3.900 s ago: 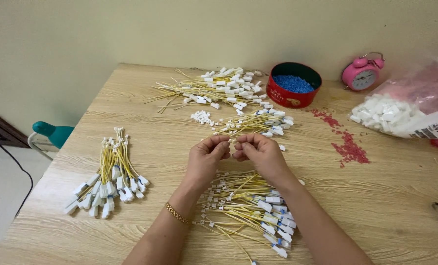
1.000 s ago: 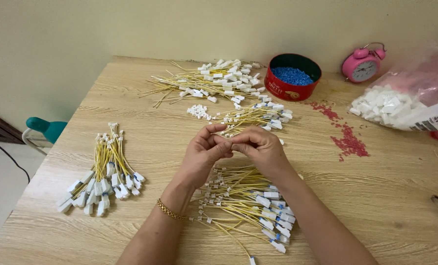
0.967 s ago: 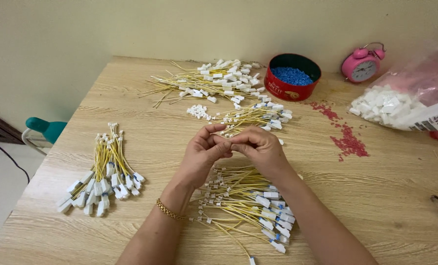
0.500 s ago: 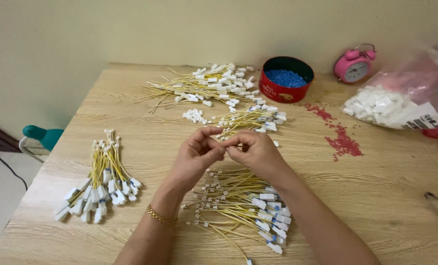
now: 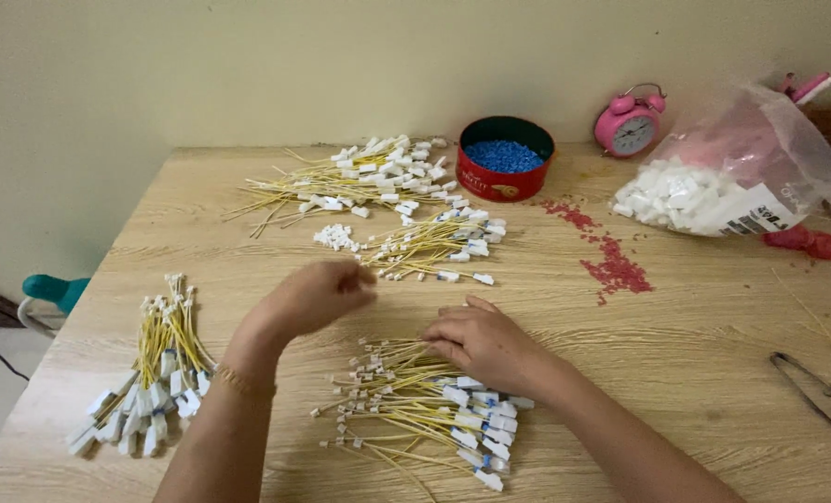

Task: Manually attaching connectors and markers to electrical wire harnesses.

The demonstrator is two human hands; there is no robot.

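Both hands have parted since the earlier frames, where their fingertips met over the table's middle. Left hand (image 5: 313,296) now hovers apart from the right, blurred, fingers curled loosely together toward 3 o'clock; whether they pinch anything cannot be told. Right hand (image 5: 485,343) has dropped palm down onto the nearest wire pile (image 5: 420,410), fingers gently bent and resting on the yellow wires at the pile's upper edge, not visibly closed around any one of them. This pile of yellow wires with white connectors lies at 6 o'clock on the wooden table (image 5: 695,335), its connector ends fanned toward 5 o'clock. Bundled wires (image 5: 150,373), gathered in a sheaf, lie at 9 o'clock, well apart from the left hand. A small wire pile (image 5: 439,244) sits at 12 o'clock from the hands, with a little heap of loose white connectors (image 5: 336,237) just beside it. A larger wire pile (image 5: 360,177) lies farther back at 11 o'clock. Red round tin (image 5: 505,170) holding blue pellets stands at 12 o'clock; red granules (image 5: 611,265) are scattered at 2 o'clock. Pink alarm clock (image 5: 630,123) and a plastic bag (image 5: 723,177) of white parts occupy 1 o'clock
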